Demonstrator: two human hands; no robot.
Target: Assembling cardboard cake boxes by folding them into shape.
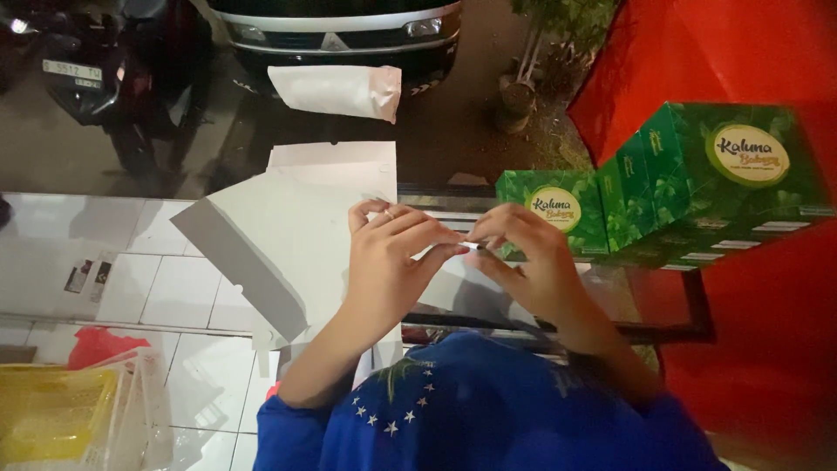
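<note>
Left hand: fingers curling narrow, tips pinching the edge of a flat white card. Right hand: fingers bending narrow, tips meeting the left hand's at a small white fold; exactly what is being gripped there is too small to tell.

Card: an unfolded box blank, lying tilted over a glass counter, reaching left beyond its edge. More white blanks are lying behind it, and a white bag is sitting farther back.

Green boxes: standing in a row at the right on the counter, just beside the right hand, backed by a red cloth.

Floor: white tiles showing below left, a yellow basket resting there. Beyond, a motorcycle and a van's front are standing on dark ground.

Blue sleeves are filling the bottom edge.
</note>
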